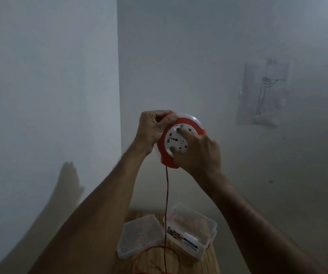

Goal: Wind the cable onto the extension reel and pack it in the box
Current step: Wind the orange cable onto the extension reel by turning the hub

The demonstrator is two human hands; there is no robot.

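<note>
Reel (181,141): light rigid plastic; left hand (151,128) clenches its orange rim.
Right hand (197,153): fingertips press the socket face.
Cable (166,196): thin, limp, hanging toward box (198,237).

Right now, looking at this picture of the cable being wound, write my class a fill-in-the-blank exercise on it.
1. The left hand grips the reel by its ____ rim.
2. The right hand presses its fingers on the reel's white ____ face.
3. The red cable hangs ____ from the reel.
4. On the wooden table, the clear box stands ____, its lid beside it.

Missing words: orange; socket; down; open
</note>
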